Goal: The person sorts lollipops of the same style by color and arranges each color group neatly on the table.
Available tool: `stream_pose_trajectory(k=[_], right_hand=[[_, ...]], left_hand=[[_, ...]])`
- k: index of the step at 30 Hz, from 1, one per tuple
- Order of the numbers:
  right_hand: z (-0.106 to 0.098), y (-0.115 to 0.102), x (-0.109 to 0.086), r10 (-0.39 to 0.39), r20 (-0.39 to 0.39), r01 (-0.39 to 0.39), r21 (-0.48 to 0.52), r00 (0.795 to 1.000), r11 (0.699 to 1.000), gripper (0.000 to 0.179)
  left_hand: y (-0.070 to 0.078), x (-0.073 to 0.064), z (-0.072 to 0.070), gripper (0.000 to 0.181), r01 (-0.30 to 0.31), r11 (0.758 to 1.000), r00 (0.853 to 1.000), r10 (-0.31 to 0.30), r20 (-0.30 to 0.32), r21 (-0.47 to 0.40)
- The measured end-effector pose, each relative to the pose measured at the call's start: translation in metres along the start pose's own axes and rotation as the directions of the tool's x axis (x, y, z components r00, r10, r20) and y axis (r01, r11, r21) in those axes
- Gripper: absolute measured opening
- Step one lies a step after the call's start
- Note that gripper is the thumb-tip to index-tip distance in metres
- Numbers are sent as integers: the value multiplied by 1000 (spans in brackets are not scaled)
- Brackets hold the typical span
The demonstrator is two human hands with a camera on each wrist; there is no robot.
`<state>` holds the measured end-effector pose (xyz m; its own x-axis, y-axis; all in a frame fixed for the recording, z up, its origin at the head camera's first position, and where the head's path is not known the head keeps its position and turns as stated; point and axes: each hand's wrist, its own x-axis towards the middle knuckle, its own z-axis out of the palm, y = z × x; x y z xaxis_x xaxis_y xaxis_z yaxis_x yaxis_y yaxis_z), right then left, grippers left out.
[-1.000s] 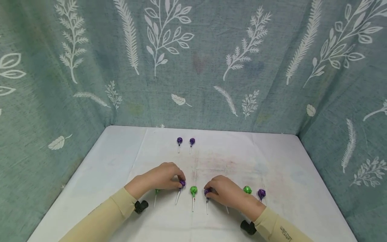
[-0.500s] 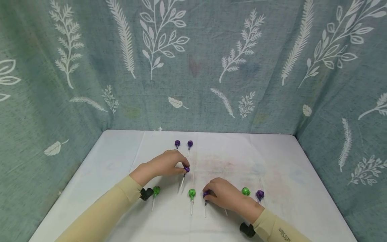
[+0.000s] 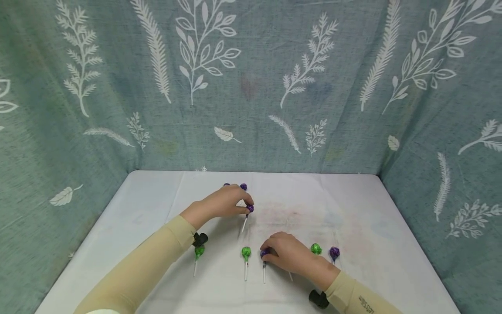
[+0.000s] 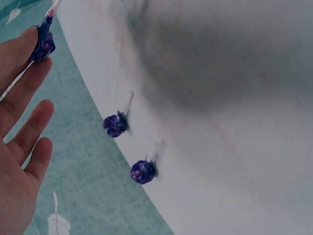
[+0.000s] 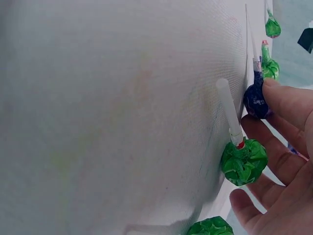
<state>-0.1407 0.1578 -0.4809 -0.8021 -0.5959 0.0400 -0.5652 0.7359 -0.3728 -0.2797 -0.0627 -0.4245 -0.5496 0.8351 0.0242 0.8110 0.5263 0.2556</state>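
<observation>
My left hand (image 3: 225, 203) pinches a purple-wrapped lollipop (image 3: 250, 209) by its head, between thumb and fingertips, with the stick pointing back toward me. In the left wrist view that lollipop (image 4: 45, 46) is off the cloth, and two more purple lollipops (image 4: 115, 125) lie beyond. My right hand (image 3: 288, 253) holds another purple lollipop (image 3: 264, 254) at its head, low against the table. Left of it lies a green lollipop (image 3: 245, 252). Under the right palm, a green lollipop (image 5: 244, 162) shows in the right wrist view; from the head, mostly its stick shows.
A green lollipop (image 3: 199, 251) lies below my left wrist. Right of my right hand lie a green lollipop (image 3: 316, 248) and a purple lollipop (image 3: 334, 253). The white table (image 3: 157, 187) ends against a leaf-patterned teal curtain (image 3: 251, 144).
My left hand has picked the purple lollipop out of the front row and carried it away from me, slightly rightward, toward the two far ones. My right hand stays on its lollipop.
</observation>
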Motion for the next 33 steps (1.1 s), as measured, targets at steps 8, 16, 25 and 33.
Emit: stream_pose_trajectory(k=[8, 16, 25, 33], right_hand=[[1, 2, 0, -3, -12, 3, 9, 1000, 1000, 19], [2, 3, 1, 17, 4, -17, 6, 1000, 1000, 21], [5, 2, 1, -5, -14, 5, -1, 1000, 1000, 21], [3, 3, 0, 8, -10, -8, 20, 1000, 1000, 21]], left_hand=[[-8, 21, 5, 15, 24, 1000, 999, -24, -35, -5], [-22, 39, 9, 16, 89, 996, 995, -90, -46, -22], [-41, 54, 18, 14, 149, 989, 988, -150, -31, -24], [-48, 70, 17, 16, 225, 974, 974, -225, 4, -25]])
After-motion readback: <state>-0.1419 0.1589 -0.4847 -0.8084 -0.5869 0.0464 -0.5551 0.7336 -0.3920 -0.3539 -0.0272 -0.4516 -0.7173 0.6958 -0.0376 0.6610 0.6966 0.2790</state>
